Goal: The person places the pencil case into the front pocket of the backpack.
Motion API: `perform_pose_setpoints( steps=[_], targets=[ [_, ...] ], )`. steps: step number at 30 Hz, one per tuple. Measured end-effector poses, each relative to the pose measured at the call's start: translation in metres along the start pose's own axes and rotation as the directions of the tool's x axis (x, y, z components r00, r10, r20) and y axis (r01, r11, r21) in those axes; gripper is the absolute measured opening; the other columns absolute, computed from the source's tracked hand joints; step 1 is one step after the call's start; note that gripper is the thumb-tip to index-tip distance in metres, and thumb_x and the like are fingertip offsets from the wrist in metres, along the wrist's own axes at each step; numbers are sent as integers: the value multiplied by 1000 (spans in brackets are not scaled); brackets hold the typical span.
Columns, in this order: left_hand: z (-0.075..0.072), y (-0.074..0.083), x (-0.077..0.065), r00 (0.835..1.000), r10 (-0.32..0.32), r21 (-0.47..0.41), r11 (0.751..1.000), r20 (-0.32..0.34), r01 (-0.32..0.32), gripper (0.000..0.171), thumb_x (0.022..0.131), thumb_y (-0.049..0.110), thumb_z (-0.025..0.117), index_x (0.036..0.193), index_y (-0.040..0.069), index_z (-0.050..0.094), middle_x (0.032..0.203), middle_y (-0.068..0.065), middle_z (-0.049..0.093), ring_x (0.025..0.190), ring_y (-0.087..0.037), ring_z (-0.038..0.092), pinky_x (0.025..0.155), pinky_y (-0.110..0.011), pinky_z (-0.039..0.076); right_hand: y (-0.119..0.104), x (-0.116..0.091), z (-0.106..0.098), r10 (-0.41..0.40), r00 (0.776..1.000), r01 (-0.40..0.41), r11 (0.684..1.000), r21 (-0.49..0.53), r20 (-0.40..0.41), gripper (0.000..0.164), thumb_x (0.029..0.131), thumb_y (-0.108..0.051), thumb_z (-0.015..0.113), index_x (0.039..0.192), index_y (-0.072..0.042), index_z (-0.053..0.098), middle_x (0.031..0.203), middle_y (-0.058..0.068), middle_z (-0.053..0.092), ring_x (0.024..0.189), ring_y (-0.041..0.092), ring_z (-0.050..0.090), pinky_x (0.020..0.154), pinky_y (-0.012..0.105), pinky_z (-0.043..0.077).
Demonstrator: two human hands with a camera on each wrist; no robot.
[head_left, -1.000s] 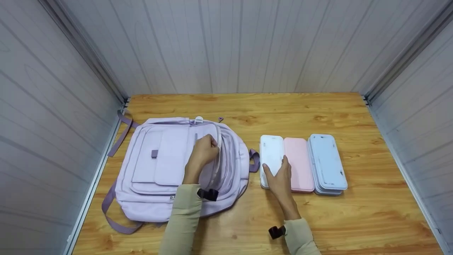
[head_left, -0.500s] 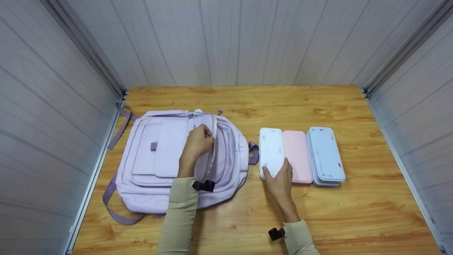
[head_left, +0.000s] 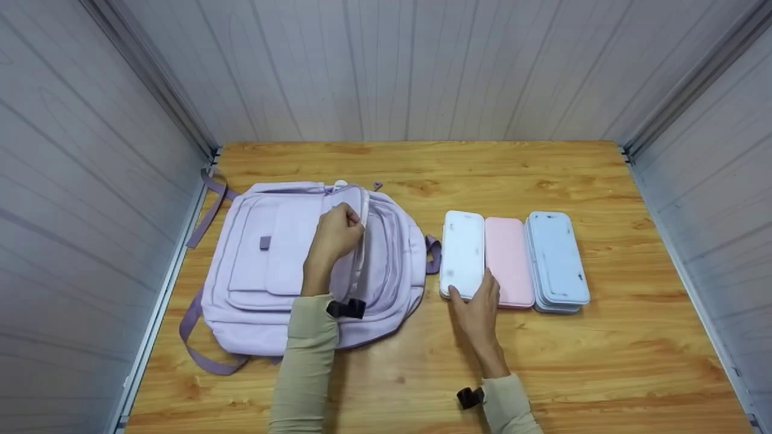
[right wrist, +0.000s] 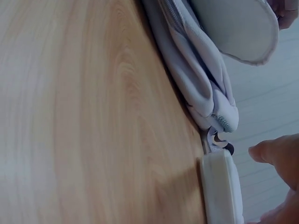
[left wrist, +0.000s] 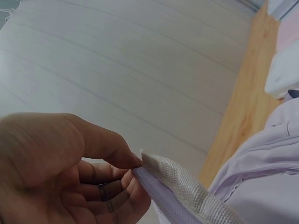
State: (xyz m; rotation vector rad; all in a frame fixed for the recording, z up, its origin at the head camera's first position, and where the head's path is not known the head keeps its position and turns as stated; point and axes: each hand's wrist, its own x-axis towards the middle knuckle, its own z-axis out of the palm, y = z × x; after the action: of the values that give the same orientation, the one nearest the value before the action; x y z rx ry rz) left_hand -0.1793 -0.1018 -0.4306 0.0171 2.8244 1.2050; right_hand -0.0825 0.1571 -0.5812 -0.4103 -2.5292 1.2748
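A lilac backpack (head_left: 280,253) lies on the wooden table, its zipped compartment partly open. Between thumb and fingers, my left hand (head_left: 333,235) pinches the edge of the front panel and holds it up; in the left wrist view a pale woven binding (left wrist: 187,191) runs along that edge. My right hand (head_left: 477,307) is at the near end of a white case (head_left: 463,253), thumb and fingers spread across it. In the right wrist view the thumb (right wrist: 266,153) stands apart from the white case (right wrist: 220,186). Its other fingers are mostly hidden there.
A pink case (head_left: 508,259) lies beside the white one, and a stack of light blue cases (head_left: 558,259) stands right of it. A purple strap (head_left: 433,253) lies between backpack and cases. Pale panels (head_left: 386,72) wall the table's back and sides.
The head view has tilted slightly. The near end of the white case has shifted a little left. My left hand still pinches the panel edge, and my right hand stays by the white case.
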Motion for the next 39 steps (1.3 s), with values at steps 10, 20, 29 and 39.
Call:
perform_pose_setpoints(
  steps=[10,20,29,39],
  targets=[
    [-6,4,1,1000,-1,0,1000,-22,1,11,83,8,55,92,2,60,80,-5,56,73,-20,53,64,-30,45,-1,0,7,6,1000,-5,996,-92,10,96,76,-24,78,144,12,20,141,33,30,130,46,30,110,53,24],
    [-12,1,0,1000,-15,-8,1000,-11,15,12,83,8,54,93,3,60,82,-5,57,77,-20,54,68,-31,45,3,-3,16,118,992,-110,985,-134,50,107,77,-36,77,148,9,10,149,32,19,138,45,22,113,54,20],
    [-14,-6,1,998,-34,-74,997,44,37,19,84,8,50,99,2,60,88,-7,58,79,-19,54,67,-28,45,6,-3,24,111,994,-108,984,-141,8,109,73,-39,79,146,10,16,147,30,23,135,43,26,112,51,22],
    [-15,-10,0,999,-30,-154,987,42,36,20,86,7,52,102,-1,61,90,-9,60,74,-16,54,62,-23,45,8,-4,22,81,996,-85,989,-118,-42,104,72,-37,79,145,11,23,144,30,29,132,42,32,111,49,27]
  ],
)
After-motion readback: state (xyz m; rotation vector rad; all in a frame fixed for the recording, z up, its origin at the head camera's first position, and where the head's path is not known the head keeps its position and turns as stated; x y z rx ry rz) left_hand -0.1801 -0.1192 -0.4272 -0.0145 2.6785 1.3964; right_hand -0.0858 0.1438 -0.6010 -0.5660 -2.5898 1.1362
